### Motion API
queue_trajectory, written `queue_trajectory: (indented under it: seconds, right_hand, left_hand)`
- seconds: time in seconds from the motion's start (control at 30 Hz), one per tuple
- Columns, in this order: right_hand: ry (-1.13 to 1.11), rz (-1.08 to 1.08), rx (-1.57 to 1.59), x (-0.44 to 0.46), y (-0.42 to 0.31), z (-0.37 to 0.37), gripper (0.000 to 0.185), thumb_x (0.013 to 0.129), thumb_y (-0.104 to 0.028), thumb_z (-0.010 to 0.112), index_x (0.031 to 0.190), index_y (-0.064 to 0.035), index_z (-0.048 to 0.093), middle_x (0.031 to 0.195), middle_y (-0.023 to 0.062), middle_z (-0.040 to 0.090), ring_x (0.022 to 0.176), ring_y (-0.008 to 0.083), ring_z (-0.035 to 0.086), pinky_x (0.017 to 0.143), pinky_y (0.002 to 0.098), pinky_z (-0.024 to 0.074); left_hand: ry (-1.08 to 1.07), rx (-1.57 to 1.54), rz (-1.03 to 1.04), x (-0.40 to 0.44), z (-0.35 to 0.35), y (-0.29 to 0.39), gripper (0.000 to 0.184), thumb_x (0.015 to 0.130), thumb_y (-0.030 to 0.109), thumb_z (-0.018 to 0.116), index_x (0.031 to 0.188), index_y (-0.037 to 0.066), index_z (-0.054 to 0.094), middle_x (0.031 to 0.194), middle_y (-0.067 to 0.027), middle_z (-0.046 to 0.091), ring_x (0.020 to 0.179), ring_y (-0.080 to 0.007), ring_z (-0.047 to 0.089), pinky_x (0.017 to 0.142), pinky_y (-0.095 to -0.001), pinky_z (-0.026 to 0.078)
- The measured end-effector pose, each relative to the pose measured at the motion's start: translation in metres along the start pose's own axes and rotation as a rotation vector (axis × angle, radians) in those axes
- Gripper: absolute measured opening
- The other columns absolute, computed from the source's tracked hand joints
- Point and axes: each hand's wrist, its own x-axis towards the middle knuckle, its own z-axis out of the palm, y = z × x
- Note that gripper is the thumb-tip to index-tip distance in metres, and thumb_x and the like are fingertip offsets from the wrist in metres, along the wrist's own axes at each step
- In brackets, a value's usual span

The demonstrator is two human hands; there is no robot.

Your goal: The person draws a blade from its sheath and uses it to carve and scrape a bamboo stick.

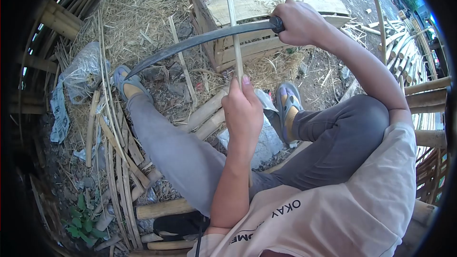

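My left hand [242, 109] is closed round the lower part of a thin bamboo strip [231, 7], which stands nearly upright in front of me. My right hand [297, 23] grips the dark handle of a long curved blade [190, 43] at the upper right. The blade reaches left across the strip, and its tip comes down near my left sandal. Blade and strip cross above my left hand; whether the edge bites into the strip cannot be told.
A slatted wooden crate [266, 7] stands ahead, near the blade. Straw [138, 14], bamboo strips [114, 162] and a clear plastic bag [85, 74] lie to the left. Cut bamboo [404, 57] is piled at the right. My sandalled feet rest on the ground.
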Motion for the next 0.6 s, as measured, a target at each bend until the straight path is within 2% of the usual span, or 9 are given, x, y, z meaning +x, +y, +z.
queue_trajectory:
  seconds: [0.07,0.23,0.33,0.43,0.47,0.53,0.6]
  right_hand:
    - [0.113,-0.032,-0.023,0.004,0.007,0.009,0.02,0.058,-0.006,0.062,0.075,-0.0002,0.07,0.067,0.0232,0.064,0.068,0.041,0.065,0.07,0.0476,0.0526]
    - [0.02,-0.008,-0.062,0.007,0.007,0.0,0.018,0.06,-0.011,0.068,0.075,-0.0013,0.07,0.071,0.0213,0.067,0.068,0.0383,0.067,0.067,0.0455,0.0551]
    - [0.02,-0.019,-0.087,0.005,0.014,0.003,0.017,0.063,-0.013,0.07,0.076,-0.0018,0.071,0.073,0.0192,0.069,0.067,0.0358,0.069,0.065,0.0437,0.0562]
    - [0.065,0.094,-0.074,0.011,0.032,-0.003,0.019,0.063,-0.011,0.069,0.079,-0.0012,0.072,0.072,0.0195,0.068,0.067,0.0356,0.068,0.067,0.0442,0.0553]
    - [0.079,0.154,-0.067,0.013,0.044,-0.005,0.02,0.063,-0.01,0.068,0.08,-0.0009,0.072,0.071,0.02,0.068,0.067,0.0359,0.068,0.068,0.0446,0.0549]
    - [0.26,0.261,-0.072,0.02,0.103,-0.005,0.021,0.067,-0.011,0.065,0.084,-0.001,0.072,0.074,0.0174,0.069,0.065,0.0325,0.067,0.068,0.042,0.0554]
    - [0.382,0.199,0.109,0.013,0.136,-0.021,0.007,0.067,-0.002,0.059,0.065,0.0009,0.066,0.059,0.0189,0.062,0.055,0.0306,0.061,0.055,0.0427,0.0474]
  left_hand:
    - [0.0,0.016,0.012,-0.001,-0.001,0.002,0.032,0.105,0.02,0.045,0.089,-0.006,0.056,0.06,-0.0242,0.059,0.059,-0.0459,0.061,0.055,-0.0516,0.043]
    - [0.0,0.002,0.081,-0.006,-0.004,0.002,0.03,0.104,0.018,0.046,0.088,-0.005,0.055,0.059,-0.0251,0.057,0.058,-0.046,0.061,0.052,-0.0506,0.042]
    - [0.012,0.002,0.066,-0.006,-0.002,0.003,0.039,0.107,0.023,0.044,0.079,-0.004,0.051,0.055,-0.019,0.049,0.046,-0.0319,0.049,0.05,-0.0449,0.036]
    - [0.004,0.02,0.071,-0.01,-0.002,0.0,0.039,0.107,0.022,0.043,0.079,-0.004,0.05,0.055,-0.0189,0.05,0.047,-0.0319,0.049,0.05,-0.0451,0.036]
    - [-0.043,0.049,0.067,-0.016,-0.004,0.002,0.036,0.106,0.02,0.044,0.081,-0.005,0.051,0.057,-0.0214,0.052,0.052,-0.0374,0.053,0.052,-0.0478,0.038]
    - [-0.142,0.106,0.057,-0.028,-0.009,0.009,0.03,0.104,0.017,0.045,0.086,-0.005,0.054,0.061,-0.0262,0.057,0.062,-0.0484,0.06,0.056,-0.0532,0.042]
    - [-0.111,0.055,0.036,-0.02,-0.01,0.012,0.031,0.104,0.018,0.044,0.086,-0.005,0.054,0.062,-0.0265,0.058,0.064,-0.0485,0.061,0.058,-0.054,0.042]
